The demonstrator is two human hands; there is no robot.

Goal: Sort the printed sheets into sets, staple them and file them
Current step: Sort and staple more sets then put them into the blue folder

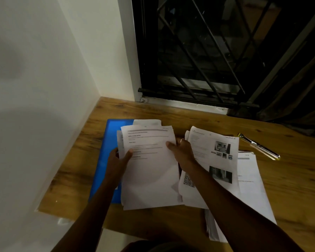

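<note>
Step judged: sorting, with one set being gathered and squared before stapling.

- A sheaf of text sheets (149, 171) was held just above the wooden desk (289, 179), over the right part of a blue file folder (105, 160), which showed at 9 o'clock of the sheaf.
- The sheaf's left edge was gripped by the left hand (119, 159), thumb on the front page, fingers hidden behind.
- The right edge was pinched by the right hand (182, 151), thumb on the page, fingers curled round the edge.
- The upper edges were seen fanned and uneven; more sheets showed behind the top page.
- At 3 o'clock, loose sheets with photos (218, 160) were left spread on the desk, overlapping lower pages; this pile was judged unsorted.
- At 2 o'clock, well apart from both hands, a stapler (258, 146) was lying untouched.

Next move, as judged: the edges would need to be tapped flush and one corner kept aligned, then one hand freed for the stapler. A skewed page could be missed by the staple.
</note>
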